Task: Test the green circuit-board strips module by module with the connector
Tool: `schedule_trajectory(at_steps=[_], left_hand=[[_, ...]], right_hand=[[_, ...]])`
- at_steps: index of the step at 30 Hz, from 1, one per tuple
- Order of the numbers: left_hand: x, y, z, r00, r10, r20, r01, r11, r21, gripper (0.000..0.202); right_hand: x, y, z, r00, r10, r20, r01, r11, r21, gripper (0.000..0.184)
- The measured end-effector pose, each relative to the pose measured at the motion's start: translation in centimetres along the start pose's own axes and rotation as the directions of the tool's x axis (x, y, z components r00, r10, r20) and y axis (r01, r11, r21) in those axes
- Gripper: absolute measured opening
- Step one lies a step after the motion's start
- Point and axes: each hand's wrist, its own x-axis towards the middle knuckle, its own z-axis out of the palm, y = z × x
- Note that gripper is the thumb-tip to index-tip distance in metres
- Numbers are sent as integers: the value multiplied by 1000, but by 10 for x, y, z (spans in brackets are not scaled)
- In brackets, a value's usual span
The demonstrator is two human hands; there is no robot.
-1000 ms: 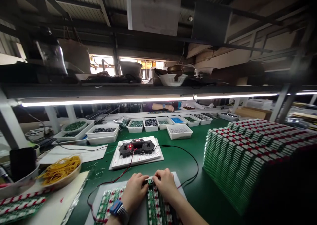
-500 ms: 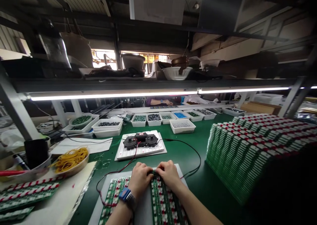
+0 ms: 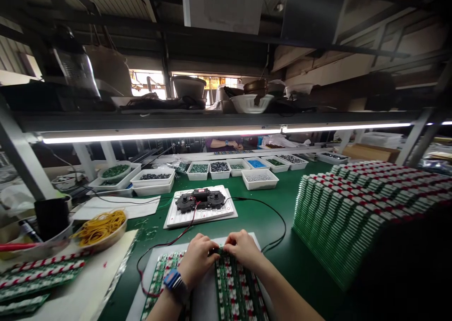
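Note:
A green circuit board panel (image 3: 235, 288) with rows of white and red parts lies on a pale board (image 3: 204, 292) before me. At its far edge, my left hand (image 3: 198, 260) is closed, with thumb and forefinger pinched by the panel's corner. Just right of it my right hand (image 3: 245, 251) pinches at the same edge, its fingertips close to the left ones. What sits between the fingertips is too small and covered to make out. A second circuit board panel (image 3: 158, 276) lies to the left, partly behind my left forearm, which wears a blue watch (image 3: 173, 279).
A tall stack of circuit boards (image 3: 332, 227) stands at right. Ahead, a black twin-reel device (image 3: 200, 201) with red and black wires rests on a white tray (image 3: 229, 212). Several part bins (image 3: 259, 179) line the back. Rubber bands (image 3: 100, 227) fill a bowl at left. A co-worker's arm (image 3: 221, 143) shows beyond.
My left wrist has shifted slightly left and down, and the fingertips of both hands are a little farther apart. The panels stay in place.

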Motion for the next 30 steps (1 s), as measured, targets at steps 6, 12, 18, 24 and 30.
schedule_trajectory(at_steps=[6,12,18,24,30], left_hand=[[1,1,-2,996,-29,83,28,999,16,24],[0,4,-1,994,-75,75,74,997,18,29],[0,7,-1,993,-94,73,92,996,21,24],[1,7,0,994,-93,61,90,995,52,22],[-1,7,3,995,-84,52,82,995,54,20]], right_hand=[[0,-1,-2,999,-20,31,22,998,-61,13],[5,3,5,999,-19,31,22,996,-81,16],[6,5,8,1000,-6,28,8,996,-87,17],[1,-4,11,1000,1,-31,-6,988,-154,20],[1,-7,10,999,3,-32,-9,982,-188,21]])
